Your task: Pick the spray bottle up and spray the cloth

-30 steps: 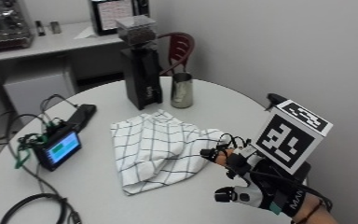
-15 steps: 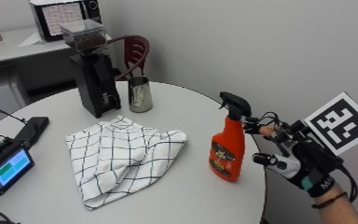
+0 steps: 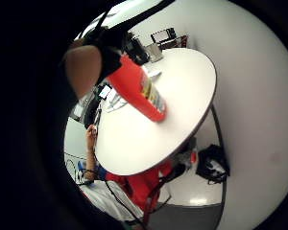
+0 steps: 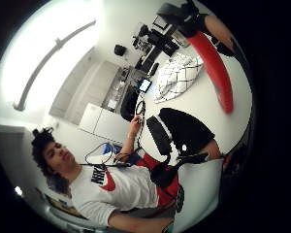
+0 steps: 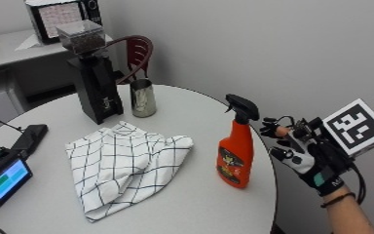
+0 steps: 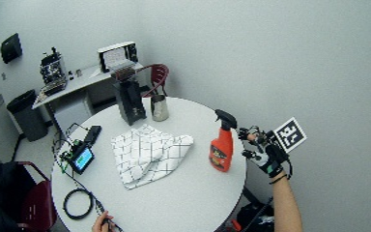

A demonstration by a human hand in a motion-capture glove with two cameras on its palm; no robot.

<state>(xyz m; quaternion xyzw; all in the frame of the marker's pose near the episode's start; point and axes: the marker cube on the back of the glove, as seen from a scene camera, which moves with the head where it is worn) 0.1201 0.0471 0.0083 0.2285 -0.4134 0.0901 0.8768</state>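
1. 0 steps of the task look finished: the gloved right hand (image 5: 302,153) is beside the spray bottle (image 5: 237,146) at the table's edge, its fingers (image 5: 272,130) spread and relaxed towards the trigger head, holding nothing that the outside views show. In the palm views the bottle fills much of the picture, so it is close to the palm, though not surely held.
2. The spray bottle, orange with a black trigger head, stands upright on the round white table (image 5: 200,204), near the rim on the hand's side.
3. The cloth (image 5: 125,163), white with a dark check, lies rumpled near the middle of the table, apart from the bottle. It looks untouched; I judge that gripping, lifting, aiming and spraying are all left.
4. 1 label shows on the bottle's front, dark with a yellow patch; its writing is too small to read.
5. Further out stand a steel cup (image 5: 143,98) and a black grinder (image 5: 96,87), whose small front mark is unreadable. A small screen (image 5: 4,179) at the far edge glows blue and green, with no text legible.
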